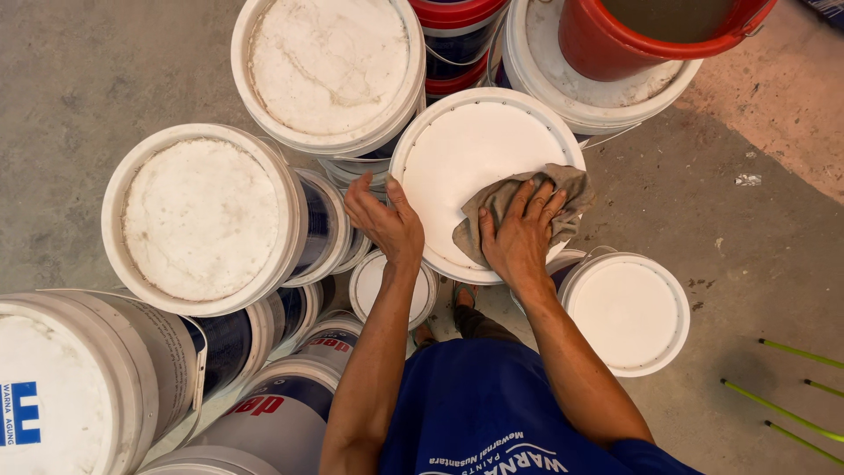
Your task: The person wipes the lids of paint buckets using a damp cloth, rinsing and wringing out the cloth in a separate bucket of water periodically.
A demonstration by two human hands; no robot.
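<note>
Your right hand (519, 237) presses a crumpled grey-brown cloth (527, 204) flat, fingers spread open, onto the round white plastic bucket lid (466, 158) in the middle of the stacked buckets. Your left hand (387, 220) cups the lid's rim, fingers loosely curled, likely steadying it. The lid faces upward; round, so no long axis.
</note>
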